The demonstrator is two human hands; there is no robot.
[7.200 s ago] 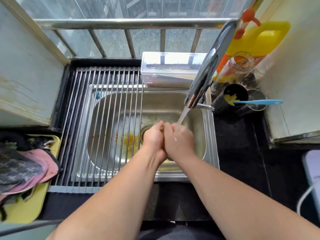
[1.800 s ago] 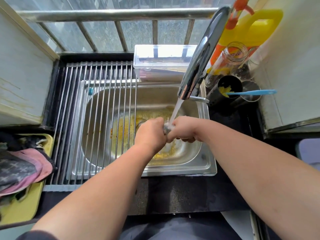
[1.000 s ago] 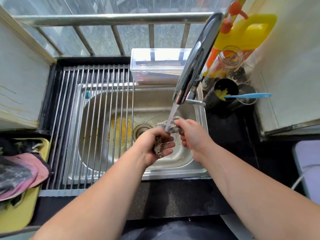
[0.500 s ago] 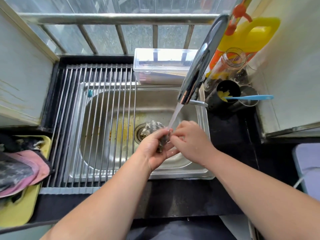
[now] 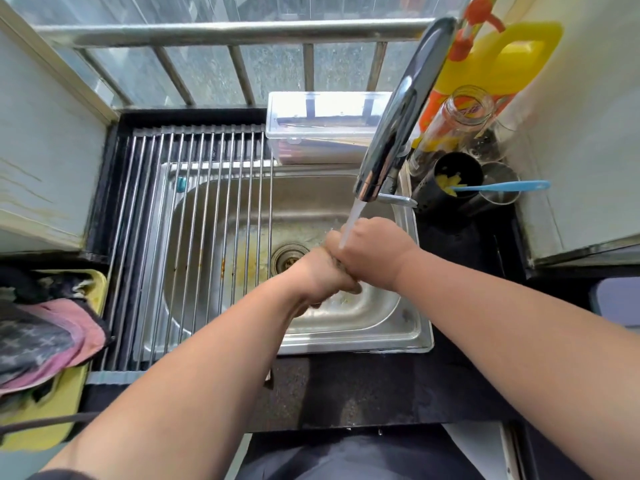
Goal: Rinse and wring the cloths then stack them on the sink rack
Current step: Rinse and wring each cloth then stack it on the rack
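Presently one cloth (image 5: 336, 261) is under treatment: it is bunched between the left hand (image 5: 320, 277) and the right hand (image 5: 372, 251), each grip curled tight around it, so that only a grey sliver shows where the fists meet. Both hands are held over the basin of the sink (image 5: 412, 341), below the tap (image 5: 398, 126), whose stream of water (image 5: 351, 220) falls on the right hand. The step appears to be rinsing passing into wringing.

Progress is judged early. The sink rack (image 5: 194, 237), a roll of steel rods laid over the left part of the basin, carries no cloth. A pile of cloths (image 5: 45, 334), pink and dark patterned, lies on a yellow tray (image 5: 52, 410) to the left, apparently awaiting its turn.

The table (image 5: 363, 389) is dark speckled stone. Behind the basin stands a clear plastic box (image 5: 325, 133); to the right are a yellow jug (image 5: 491, 64), a glass jar (image 5: 457, 123) and a dark holder with a blue-handled tool (image 5: 502, 186). A barred window (image 5: 225, 32) closes the rear.
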